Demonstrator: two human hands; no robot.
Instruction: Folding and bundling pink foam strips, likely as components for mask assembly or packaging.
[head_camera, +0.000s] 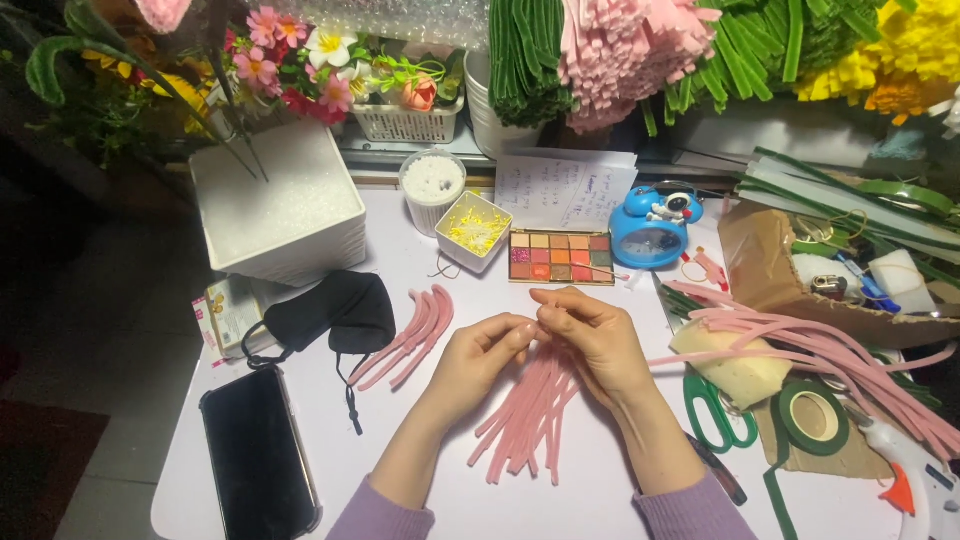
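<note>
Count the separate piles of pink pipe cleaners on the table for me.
3: a curved set left of the left hand, a straight pile under both hands, and long ones right of the right hand. More may be hidden under clutter.

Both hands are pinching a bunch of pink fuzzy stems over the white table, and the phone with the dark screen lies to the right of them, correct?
Not quite: the head view shows the phone lying left of the hands, not right. The left hand and right hand do pinch the pink stems over the white table.

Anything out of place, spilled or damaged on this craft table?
Nothing spilled or broken. The odd ones out among the craft supplies are a black face mask and an eyeshadow palette. Both hands pinch pink pipe cleaners.
</note>
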